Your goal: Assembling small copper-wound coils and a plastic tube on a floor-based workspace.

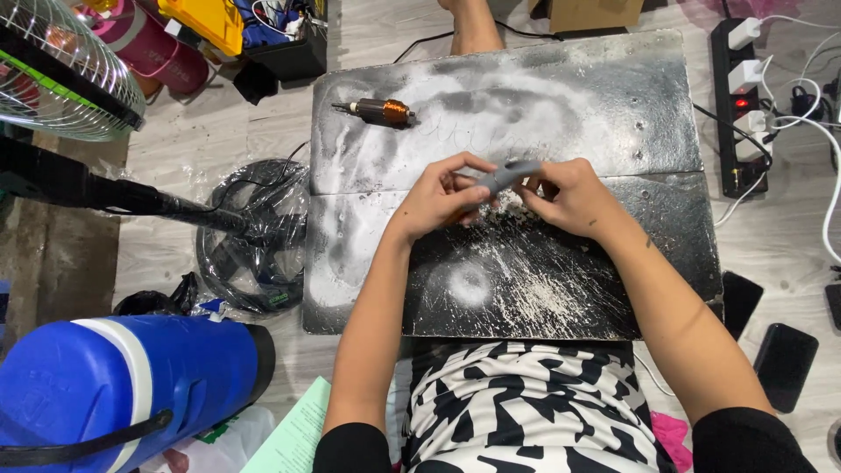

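- Step in hand, as it reads: you work a small grey part (508, 175) between both hands, above the middle of the dusty dark counter (613, 289). It looks like cleaning or fitting work, still under way.
- Your left hand (442, 197) is curled nearly closed, fingers and thumb pinching the near end of the grey part; something orange-brown shows under the palm, too hidden to name.
- Your right hand (574, 197) is also mostly closed, fingertips gripping the part's other end. The two hands almost touch, the part bridging them.
- Directly below your hands lies a scatter of pale grit and powder on the counter.
- Beyond your left hand, well apart, a motor armature (378, 111) with copper windings lies on its side on the counter.
- Far off to the right of your right hand, a power strip (743, 96) with white plugs sits on the floor.
- Next move, as a judgement: any twist or pull calls for a firm pinch at both ends and for keeping the part over the counter.
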